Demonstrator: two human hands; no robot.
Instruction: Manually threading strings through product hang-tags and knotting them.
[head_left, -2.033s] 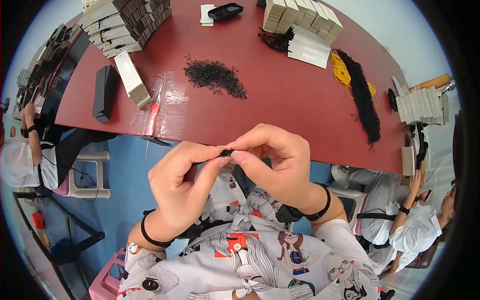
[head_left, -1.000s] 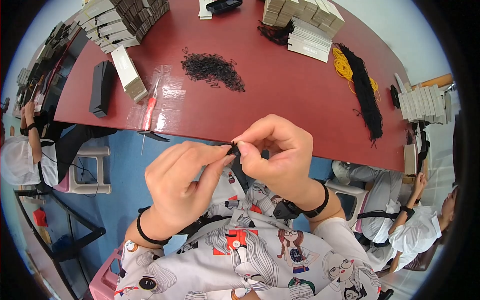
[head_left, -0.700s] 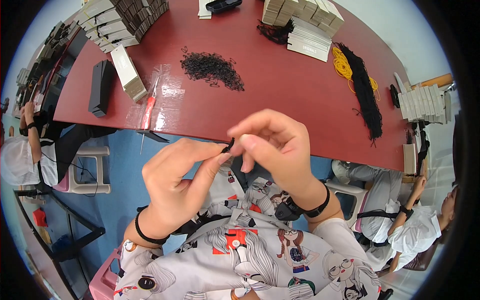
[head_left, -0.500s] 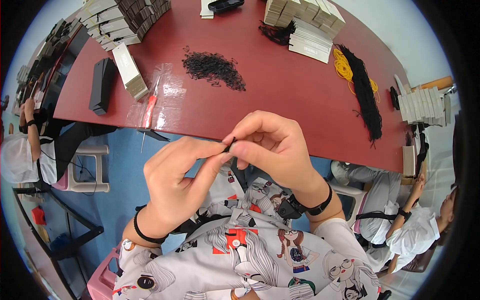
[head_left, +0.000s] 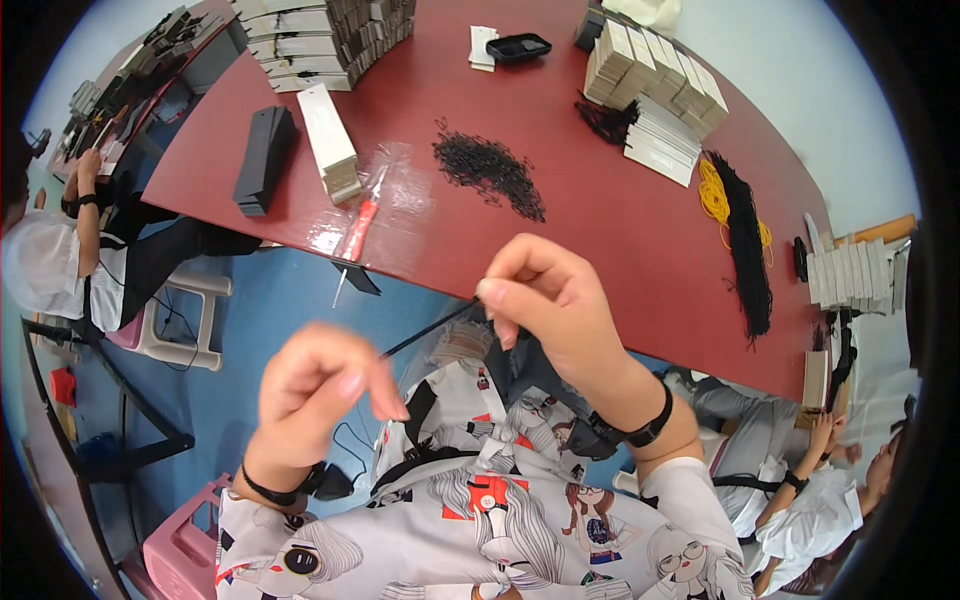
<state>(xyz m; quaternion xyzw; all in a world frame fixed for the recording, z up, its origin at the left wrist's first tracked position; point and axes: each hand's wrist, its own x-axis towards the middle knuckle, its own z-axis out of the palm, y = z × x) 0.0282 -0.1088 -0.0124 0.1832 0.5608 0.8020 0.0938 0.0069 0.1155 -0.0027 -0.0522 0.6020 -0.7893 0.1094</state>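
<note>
The right hand (head_left: 550, 305) pinches black cord (head_left: 430, 330) at its fingertips (head_left: 490, 291); the cord slants toward the blurred left hand (head_left: 312, 385), whose grip I cannot tell.

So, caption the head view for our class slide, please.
The right hand pinches a black cord slanting toward the left hand, at a red table.

Free lane: bare maroon tabletop (head_left: 640, 240) between black clip pile (head_left: 485, 170) and black cord bundle (head_left: 745, 250); white tag blocks (head_left: 655, 75) close its far right. Left crowded: black card stack (head_left: 263, 165), white tag stack (head_left: 330, 145), red-handled tool (head_left: 360, 228). Taut-looking cord (head_left: 432, 328) from right hand (head_left: 552, 300) crosses gap toward left hand (head_left: 318, 385).
</note>
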